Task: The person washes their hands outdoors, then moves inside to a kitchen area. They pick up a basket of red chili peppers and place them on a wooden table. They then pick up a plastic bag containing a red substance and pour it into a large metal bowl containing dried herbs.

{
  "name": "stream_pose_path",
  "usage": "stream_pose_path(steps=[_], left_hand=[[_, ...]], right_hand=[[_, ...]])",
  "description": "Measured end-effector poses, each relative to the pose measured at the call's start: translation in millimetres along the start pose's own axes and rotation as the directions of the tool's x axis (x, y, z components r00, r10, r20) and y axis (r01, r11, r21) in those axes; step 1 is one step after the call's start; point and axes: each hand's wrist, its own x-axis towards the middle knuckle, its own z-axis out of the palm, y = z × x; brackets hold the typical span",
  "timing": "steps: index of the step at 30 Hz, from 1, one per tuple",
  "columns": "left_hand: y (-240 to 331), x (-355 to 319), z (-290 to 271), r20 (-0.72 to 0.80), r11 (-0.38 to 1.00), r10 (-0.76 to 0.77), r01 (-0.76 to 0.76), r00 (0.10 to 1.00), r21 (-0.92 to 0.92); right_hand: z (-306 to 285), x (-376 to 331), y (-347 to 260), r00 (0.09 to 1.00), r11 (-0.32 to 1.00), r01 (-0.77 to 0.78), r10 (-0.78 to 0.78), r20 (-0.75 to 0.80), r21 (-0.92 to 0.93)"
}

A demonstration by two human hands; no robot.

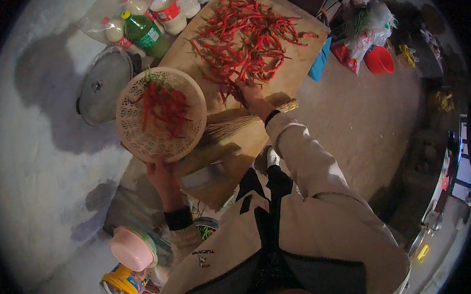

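Presently, red chili peppers (248, 40) lie in a loose, tangled spread over the far part of a brown desk (301, 58). The pods are long, thin and glossy, many of them curved or hooked, and some show green stems. A smaller heap (167, 108) of like pods sits inside a round, cream basket (197, 119) with pierced walls, at the desk's left side; several green stems show toward its far rim.

The left hand (164, 178) grips the basket at its near rim, fingers closed on the edge. The right hand (252, 93) is at the near edge of the spread, fingers bent and touching pods; how far they are closed, and whether any pod is held, cannot be told.

Hidden or unclear: the left fingertips, covered by the rim; the basket's underside, so its support cannot be confirmed; lower pods in both groups, covered by those above. The spread's far edge is cut close by the frame. Single pods blur together, preventing a count. A straw broom (226, 127) is partly covered by the basket and right forearm.
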Motion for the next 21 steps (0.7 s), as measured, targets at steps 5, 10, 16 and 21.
stream_pose_path(steps=[5,10,16,21], left_hand=[[-8.2,6.3,-7.8,-0.031,0.975,-0.152,0.145,0.988,-0.170],[-5.6,14.5,-9.2,0.007,0.976,-0.133,0.132,0.991,-0.174],[2.6,22.0,-5.7,-0.002,0.977,-0.109,0.106,0.994,-0.185],[6.8,24.2,-6.3,-0.009,0.978,-0.103,0.100,0.995,-0.183]], right_hand=[[-12.5,11.4,7.5,0.986,0.964,0.031,-0.073,-0.152,-0.262],[-16.8,9.5,2.6,0.967,0.935,0.147,-0.204,-0.150,-0.324],[-17.8,9.2,-9.5,0.968,0.830,-0.069,-0.079,-0.238,-0.554],[-21.9,-7.6,-12.8,0.909,0.542,-0.097,-0.294,-0.296,-0.835]])
